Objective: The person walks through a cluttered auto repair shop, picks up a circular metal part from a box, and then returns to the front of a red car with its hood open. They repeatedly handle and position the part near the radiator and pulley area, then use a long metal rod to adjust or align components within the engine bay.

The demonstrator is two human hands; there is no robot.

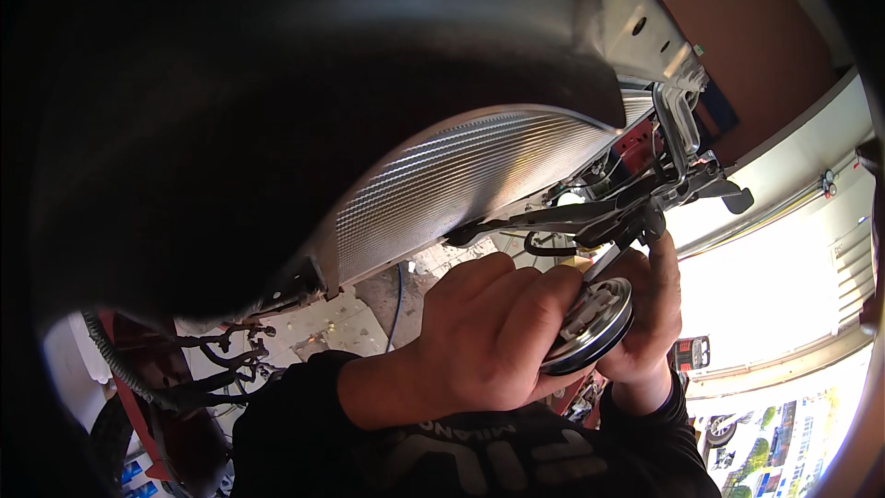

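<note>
My left hand [498,337] is closed around a disc-shaped horn [595,318], silver-faced with a black rim. A narrow metal strip [604,263] runs up from it toward the dark bracket [590,212] on the car's front frame. Behind the disc, my right hand [650,323] has its fingers bent, one fingertip raised against the bracket's lower end. What those fingers pinch is hidden by the disc and the left hand.
Above the hands spans a finned radiator [470,175] under a large dark body panel [277,83]. A wiring harness [230,360] hangs at lower left. A blue cable [398,304] crosses the tiled floor [346,327]. A bright doorway [747,267] opens at right.
</note>
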